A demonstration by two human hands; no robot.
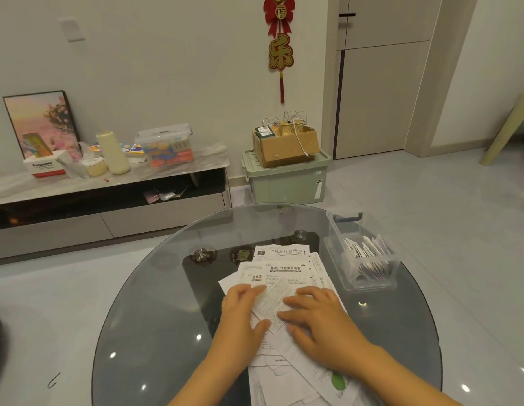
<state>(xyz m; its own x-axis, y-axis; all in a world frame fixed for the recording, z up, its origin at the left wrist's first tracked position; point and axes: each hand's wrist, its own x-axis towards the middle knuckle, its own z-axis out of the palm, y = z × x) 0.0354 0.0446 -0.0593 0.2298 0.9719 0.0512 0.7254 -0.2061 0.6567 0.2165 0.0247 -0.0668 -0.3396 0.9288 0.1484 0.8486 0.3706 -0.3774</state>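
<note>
Small white printed paper leaflet (271, 300) lies skewed atop a spread pile of white printed sheets (287, 262) on the round smoked-glass table (155, 288). Left hand (243, 312) rests on its left edge, fingers relaxed, thumb pressing its lower corner; apparently no pinch. Right hand (319, 317) presses it with straight fingers. The frame cuts off the pile's near end. Clear plastic box (369, 284), right of the pile, holds indistinct packets.

Open glass on the surface (155, 288) left of my left hand (240, 312). A clear bin (363, 259) blocks the far right, just beside the leaflet pile (287, 268).
</note>
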